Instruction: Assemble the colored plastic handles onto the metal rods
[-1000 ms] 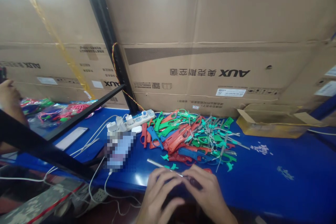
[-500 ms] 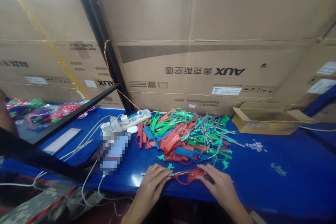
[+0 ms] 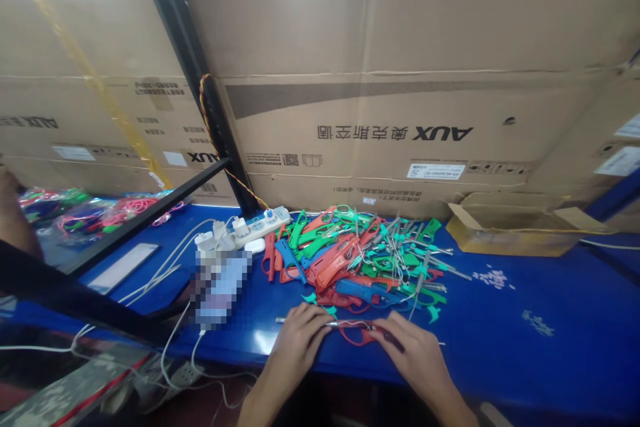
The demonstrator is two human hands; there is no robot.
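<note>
1 second ago, the metal tube (image 3: 345,324) slanted; now it lies level along the red shell (image 3: 356,337), near tabletop (image 3: 490,340) edge, 6 o'clock of the coloured pile (image 3: 345,263). Left hand (image 3: 303,333) pinches tube at 9 o'clock; right hand (image 3: 411,345) grips dark piece (image 3: 394,340) at 3. Parts seemingly being aligned; seating unclear.

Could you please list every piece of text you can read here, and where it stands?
"AUX 奥克斯空调": right carton, upside down.
"AUX", twice: left carton, upside down.
Too small or blurred: white labels, remaining carton print, marks on the power strip.
</note>
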